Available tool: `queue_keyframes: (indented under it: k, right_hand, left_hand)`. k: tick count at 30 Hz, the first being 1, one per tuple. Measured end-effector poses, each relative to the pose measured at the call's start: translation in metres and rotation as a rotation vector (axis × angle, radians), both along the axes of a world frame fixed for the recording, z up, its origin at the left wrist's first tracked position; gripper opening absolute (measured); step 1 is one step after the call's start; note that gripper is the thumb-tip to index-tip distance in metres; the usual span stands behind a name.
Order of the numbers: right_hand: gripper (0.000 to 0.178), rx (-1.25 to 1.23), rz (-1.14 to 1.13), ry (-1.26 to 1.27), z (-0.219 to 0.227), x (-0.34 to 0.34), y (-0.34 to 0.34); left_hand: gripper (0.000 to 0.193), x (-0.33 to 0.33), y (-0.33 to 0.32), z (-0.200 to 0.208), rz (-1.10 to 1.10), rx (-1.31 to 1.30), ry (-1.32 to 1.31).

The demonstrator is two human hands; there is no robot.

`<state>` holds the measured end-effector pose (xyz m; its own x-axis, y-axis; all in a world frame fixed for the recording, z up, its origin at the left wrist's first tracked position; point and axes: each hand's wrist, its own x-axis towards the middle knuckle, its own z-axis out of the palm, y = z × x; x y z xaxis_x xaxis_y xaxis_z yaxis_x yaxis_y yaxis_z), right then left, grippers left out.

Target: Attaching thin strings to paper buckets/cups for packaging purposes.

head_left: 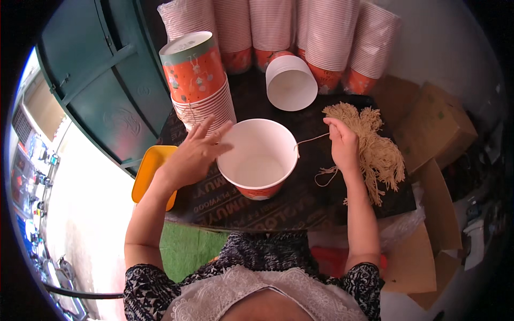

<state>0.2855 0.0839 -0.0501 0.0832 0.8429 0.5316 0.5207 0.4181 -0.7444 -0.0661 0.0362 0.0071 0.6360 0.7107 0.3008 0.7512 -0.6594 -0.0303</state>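
A white-lined paper bucket [257, 155] with an orange outside stands upright on the dark table before me. My left hand [195, 150] is beside its left rim, fingers spread, holding nothing that I can see. On the other side, my right hand [342, 144] is closed on a thin beige cord [315, 139], which stretches taut to the bucket's right rim. A loose end of cord curls on the table below that hand. Just right of it lies a bundle of beige cords [383, 155]. A nested stack of upside-down orange buckets [195, 75] rises behind my left hand.
Another bucket [292, 85] lies on its side at the back, its mouth toward me. Tall plastic-wrapped bucket stacks [273, 27] line the far edge. A yellow tray [144, 171] sits at the table's left edge. Cardboard boxes [441, 123] crowd the right; a green metal door [101, 80] is at left.
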Motion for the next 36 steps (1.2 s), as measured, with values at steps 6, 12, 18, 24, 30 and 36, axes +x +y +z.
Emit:
queue_keyframes:
  k: [6, 12, 18, 24, 30, 36]
  right_hand:
    - [0.024, -0.140, 0.277, 0.508, 0.028, -0.013, -0.019]
    - [0.026, -0.123, 0.545, 0.675, 0.035, -0.039, -0.070]
    - [0.024, -0.305, 0.804, 1.249, 0.018, -0.057, -0.083]
    - [0.022, -0.312, 0.953, 1.542, 0.002, -0.070, -0.075]
    - [0.022, -0.287, 0.958, 1.670, -0.007, -0.075, -0.074]
    - [0.025, -0.181, 0.350, 0.829, -0.034, -0.066, -0.072]
  left_hand:
    - [0.008, 0.025, -0.028, 0.012, -0.182, -0.058, -0.004]
    - [0.017, 0.065, -0.033, -0.016, -0.173, 0.142, -0.127]
    - [0.025, 0.094, -0.036, -0.017, -0.073, 0.224, -0.298]
    - [0.025, 0.100, -0.067, -0.050, -0.206, 0.140, -0.746]
    - [0.020, 0.116, -0.078, -0.089, 0.051, -0.534, -1.043]
    - [0.007, 0.105, -0.081, -0.063, 0.038, -0.464, -0.903]
